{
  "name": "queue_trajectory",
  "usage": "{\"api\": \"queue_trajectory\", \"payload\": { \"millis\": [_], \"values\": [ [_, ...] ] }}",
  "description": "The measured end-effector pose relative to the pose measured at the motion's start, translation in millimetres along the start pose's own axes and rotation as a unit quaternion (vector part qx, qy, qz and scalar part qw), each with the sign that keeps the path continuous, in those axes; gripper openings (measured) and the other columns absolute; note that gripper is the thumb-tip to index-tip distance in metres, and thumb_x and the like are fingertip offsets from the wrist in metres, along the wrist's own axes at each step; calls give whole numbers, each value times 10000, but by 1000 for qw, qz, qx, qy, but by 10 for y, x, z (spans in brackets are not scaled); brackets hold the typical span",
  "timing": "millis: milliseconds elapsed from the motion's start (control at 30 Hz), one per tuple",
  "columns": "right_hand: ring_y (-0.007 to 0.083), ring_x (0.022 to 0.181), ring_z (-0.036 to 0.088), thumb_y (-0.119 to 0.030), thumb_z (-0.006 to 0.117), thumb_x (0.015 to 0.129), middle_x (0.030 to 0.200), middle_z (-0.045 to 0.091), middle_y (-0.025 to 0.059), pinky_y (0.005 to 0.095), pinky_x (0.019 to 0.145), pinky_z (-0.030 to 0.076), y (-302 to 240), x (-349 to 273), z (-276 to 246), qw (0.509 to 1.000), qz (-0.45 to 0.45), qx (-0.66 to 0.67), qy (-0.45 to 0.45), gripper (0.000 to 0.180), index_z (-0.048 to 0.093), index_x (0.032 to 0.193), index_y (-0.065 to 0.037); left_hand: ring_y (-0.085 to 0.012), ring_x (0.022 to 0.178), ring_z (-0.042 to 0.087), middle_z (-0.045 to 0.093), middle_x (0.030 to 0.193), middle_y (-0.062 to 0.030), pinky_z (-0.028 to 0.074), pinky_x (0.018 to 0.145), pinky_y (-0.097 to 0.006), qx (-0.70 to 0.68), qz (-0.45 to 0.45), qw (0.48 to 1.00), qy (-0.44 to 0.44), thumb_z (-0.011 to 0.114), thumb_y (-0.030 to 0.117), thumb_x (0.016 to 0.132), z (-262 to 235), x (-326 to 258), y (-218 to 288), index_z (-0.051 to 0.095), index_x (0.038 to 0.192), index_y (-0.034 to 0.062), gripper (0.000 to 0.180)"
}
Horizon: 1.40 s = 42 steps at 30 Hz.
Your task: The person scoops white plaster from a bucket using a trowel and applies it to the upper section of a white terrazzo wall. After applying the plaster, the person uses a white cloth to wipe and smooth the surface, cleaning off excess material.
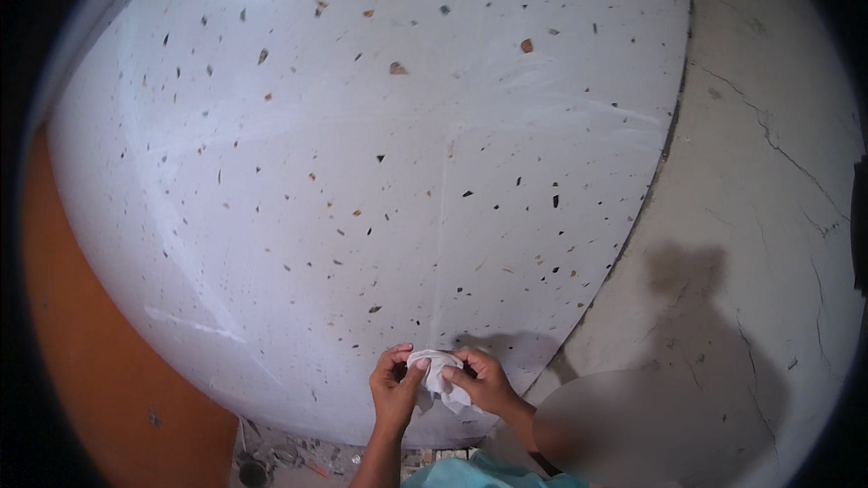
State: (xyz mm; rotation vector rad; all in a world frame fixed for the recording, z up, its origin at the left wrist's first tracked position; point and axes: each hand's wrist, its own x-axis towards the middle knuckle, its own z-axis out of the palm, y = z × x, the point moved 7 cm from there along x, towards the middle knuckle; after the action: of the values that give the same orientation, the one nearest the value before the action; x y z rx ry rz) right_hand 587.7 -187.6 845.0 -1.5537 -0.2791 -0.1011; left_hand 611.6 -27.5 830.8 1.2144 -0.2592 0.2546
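A crumpled white cloth point(440, 370) is held between both hands near the bottom centre of the view. My left hand point(394, 381) pinches its left side, thumb pressed on the fabric. Opposite it, my right hand point(484, 384) grips the right side with thumb and fingers closed, and a loose end of the cloth hangs below. Just beyond the hands stretches a large white speckled panel point(362, 217) with brown, black and grey flecks. Whether the knuckles touch its surface I cannot tell.
Whitish smears and thin seam lines mark the panel. To the right runs a cracked beige wall point(768, 172) bearing my shadow. An orange-brown surface point(108, 334) borders the left. Below lies rubble point(303, 456) with a small dark round container point(253, 470).
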Motion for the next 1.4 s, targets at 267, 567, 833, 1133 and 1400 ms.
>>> {"api": "queue_trajectory", "payload": {
  "millis": [267,567,833,1133,1400],
  "values": [
    [184,1016,577,2,647,837,1120,584,134,328,860,500,-1345,410,-1149,898,-286,37,333,415,498,1221,55,-134,928,561,606,1013,-71,456,849,-265,18,34,995,94,657,45,856,-454,345,257,582,982,10,151],
    [333,1049,555,-2,661,801,1171,541,200,392,871,480,-2336,599,-1961,611,-429,-380,546,412,563,1199,35,-123,835,533,583,1011,-85,440,754,-251,258,390,870,156,600,96,914,-428,1435,1289,549,1060,-14,190],
    [339,1032,544,67,621,788,1204,492,196,385,850,481,-2231,624,-2019,584,-467,-437,500,370,594,1154,22,-193,936,514,502,1069,-130,437,830,-322,249,508,819,99,508,184,959,-142,2054,1038,438,1173,-13,299],
    [350,973,548,70,610,788,1094,478,185,386,822,491,-2479,527,-2225,540,-345,-486,595,419,600,1190,-47,-243,995,476,432,1173,-176,423,872,-376,333,581,733,117,461,194,974,-63,2018,1006,391,1229,-2,329],
    [318,894,572,37,608,814,1009,509,150,385,769,497,-2457,495,-2434,562,-311,-473,603,423,588,1222,-76,-244,1002,472,421,1188,-177,430,859,-371,337,594,720,121,464,177,969,-72,2007,996,385,1247,4,336]
  ]
}}
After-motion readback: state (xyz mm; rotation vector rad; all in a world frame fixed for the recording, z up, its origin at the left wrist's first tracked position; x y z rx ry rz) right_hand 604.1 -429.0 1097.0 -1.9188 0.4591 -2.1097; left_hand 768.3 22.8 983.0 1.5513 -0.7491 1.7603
